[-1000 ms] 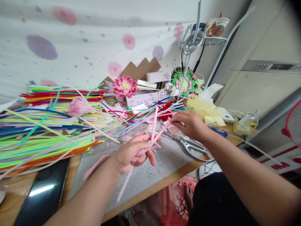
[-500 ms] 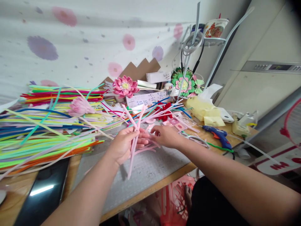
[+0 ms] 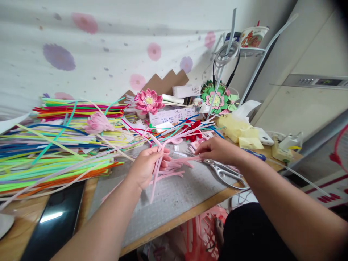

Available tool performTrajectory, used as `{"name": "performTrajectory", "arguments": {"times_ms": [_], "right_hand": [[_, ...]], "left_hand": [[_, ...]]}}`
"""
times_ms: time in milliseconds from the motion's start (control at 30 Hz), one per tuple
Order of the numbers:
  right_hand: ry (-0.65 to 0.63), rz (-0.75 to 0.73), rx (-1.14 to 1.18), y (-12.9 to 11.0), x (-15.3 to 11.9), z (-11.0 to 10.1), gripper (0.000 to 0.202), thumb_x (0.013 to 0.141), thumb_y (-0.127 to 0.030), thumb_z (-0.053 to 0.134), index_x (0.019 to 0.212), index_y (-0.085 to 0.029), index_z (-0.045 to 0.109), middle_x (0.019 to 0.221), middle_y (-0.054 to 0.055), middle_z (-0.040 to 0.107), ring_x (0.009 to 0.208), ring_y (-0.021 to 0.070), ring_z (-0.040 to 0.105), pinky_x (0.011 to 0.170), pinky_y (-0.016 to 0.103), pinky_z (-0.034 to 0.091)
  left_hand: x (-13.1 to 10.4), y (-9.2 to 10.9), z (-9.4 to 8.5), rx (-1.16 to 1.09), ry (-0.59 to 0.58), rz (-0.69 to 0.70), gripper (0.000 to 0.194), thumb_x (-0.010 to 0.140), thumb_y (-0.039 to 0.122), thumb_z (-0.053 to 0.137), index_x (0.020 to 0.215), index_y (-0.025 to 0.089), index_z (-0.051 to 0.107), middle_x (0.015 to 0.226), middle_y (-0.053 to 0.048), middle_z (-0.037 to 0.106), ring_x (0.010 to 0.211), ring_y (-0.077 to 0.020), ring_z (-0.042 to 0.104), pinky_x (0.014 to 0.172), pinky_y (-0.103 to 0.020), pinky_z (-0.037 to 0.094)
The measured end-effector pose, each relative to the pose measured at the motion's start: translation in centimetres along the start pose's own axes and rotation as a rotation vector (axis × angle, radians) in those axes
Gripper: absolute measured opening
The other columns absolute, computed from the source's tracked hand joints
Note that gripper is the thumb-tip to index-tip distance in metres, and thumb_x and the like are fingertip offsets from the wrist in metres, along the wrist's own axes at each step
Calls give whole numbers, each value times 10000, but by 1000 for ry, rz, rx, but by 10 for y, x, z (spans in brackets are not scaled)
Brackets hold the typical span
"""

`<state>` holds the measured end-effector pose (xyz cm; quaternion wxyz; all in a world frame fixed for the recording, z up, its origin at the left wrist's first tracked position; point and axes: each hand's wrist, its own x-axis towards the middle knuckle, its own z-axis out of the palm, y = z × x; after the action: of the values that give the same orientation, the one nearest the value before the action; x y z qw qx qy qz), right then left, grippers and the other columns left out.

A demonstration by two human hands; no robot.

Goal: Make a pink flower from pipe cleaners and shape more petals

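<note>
My left hand [image 3: 150,163] is closed on a few crossed light-pink stems [image 3: 156,177], pinched between thumb and fingers above the grey mat [image 3: 174,210]. Further right, my right hand [image 3: 210,150] has its fingers pressed together at the end of a pink strip that stretches left toward the held stems. More pink stems [image 3: 171,174] lie on the mat between the hands. Silver scissors [image 3: 221,174] rest just below my right hand, partly under the wrist.
Bundles of colourful stems [image 3: 54,152] cover the left side. A pink flower [image 3: 149,101], red petals [image 3: 191,130] and boxes stand at the back. A yellow plastic bag [image 3: 236,128] and a blue glue gun [image 3: 254,154] are at right; a black glossy panel [image 3: 54,217] lies front left.
My right hand has moved right, away from my left hand, and now pinches a pink strip. The scissors have come into clearer view. My left hand keeps its stems.
</note>
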<state>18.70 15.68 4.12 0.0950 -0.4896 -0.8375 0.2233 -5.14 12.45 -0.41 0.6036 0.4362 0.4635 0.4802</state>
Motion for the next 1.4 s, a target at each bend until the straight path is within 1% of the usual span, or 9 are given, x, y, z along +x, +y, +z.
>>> {"name": "performTrajectory", "arguments": {"times_ms": [167, 267, 367, 567, 700, 867, 1033, 1200, 1400], "right_hand": [[83, -22, 518, 14, -15, -7, 253, 693, -248, 656, 933, -175, 685, 782, 28, 676, 671, 132, 588, 569, 226, 430], [165, -151, 888, 5, -16, 6, 272, 682, -221, 691, 946, -166, 655, 777, 25, 650, 649, 118, 573, 567, 230, 451], [233, -287, 1008, -15, -15, 21, 160, 705, -211, 687, 850, -160, 646, 717, 12, 626, 601, 101, 555, 555, 232, 462], [474, -599, 615, -41, -11, 30, 54, 794, -191, 592, 789, -141, 611, 761, 41, 590, 698, 124, 556, 615, 259, 463], [448, -810, 254, -44, -13, 20, 106, 841, -152, 520, 803, -137, 617, 769, 69, 597, 753, 139, 557, 691, 286, 452], [295, -817, 85, -44, -21, 8, 183, 882, -204, 472, 830, -151, 639, 828, 78, 579, 759, 128, 543, 671, 254, 437], [198, -806, -170, -49, -26, 9, 187, 867, -123, 463, 884, -191, 637, 889, 59, 592, 804, 127, 528, 692, 253, 406], [323, -807, -498, -57, -30, 18, 221, 899, -188, 422, 796, -185, 618, 855, 55, 602, 841, 169, 517, 704, 300, 397], [501, -795, -499, -53, -20, 31, 175, 879, -241, 458, 817, -163, 602, 825, 64, 621, 788, 163, 549, 701, 299, 431]], "left_hand": [[-11, 9, 8, 66, -169, -104, 273, 781, 200, 554, 1039, 110, 560, 940, -138, 690, 652, -132, 645, 616, -248, 505], [-16, 8, 11, 155, -293, -127, 297, 793, 281, 560, 1048, 129, 553, 999, -143, 679, 638, -131, 654, 542, -212, 486], [-18, 3, 15, 222, -341, -129, 287, 798, 318, 549, 1023, 140, 557, 953, -131, 688, 599, -141, 659, 462, -190, 455], [-18, 0, 18, 254, -399, -159, 261, 812, 336, 519, 1001, 163, 569, 860, -100, 695, 518, -142, 650, 417, -186, 438], [-17, -1, 15, 227, -425, -161, 253, 816, 347, 511, 976, 164, 582, 861, -99, 697, 500, -128, 641, 407, -174, 427], [-17, -2, 13, 208, -424, -163, 248, 800, 354, 534, 945, 158, 580, 815, -90, 706, 432, -110, 607, 368, -166, 399], [-17, -4, 14, 215, -452, -127, 241, 794, 351, 544, 917, 148, 584, 770, -85, 702, 414, -105, 592, 363, -164, 390], [-18, -6, 14, 161, -474, -84, 302, 777, 342, 581, 1020, 163, 565, 672, -44, 672, 393, -110, 576, 346, -167, 384], [-16, -8, 15, 34, -494, -131, 260, 748, 295, 625, 958, 145, 593, 622, -13, 628, 433, -108, 590, 386, -169, 422]]}}
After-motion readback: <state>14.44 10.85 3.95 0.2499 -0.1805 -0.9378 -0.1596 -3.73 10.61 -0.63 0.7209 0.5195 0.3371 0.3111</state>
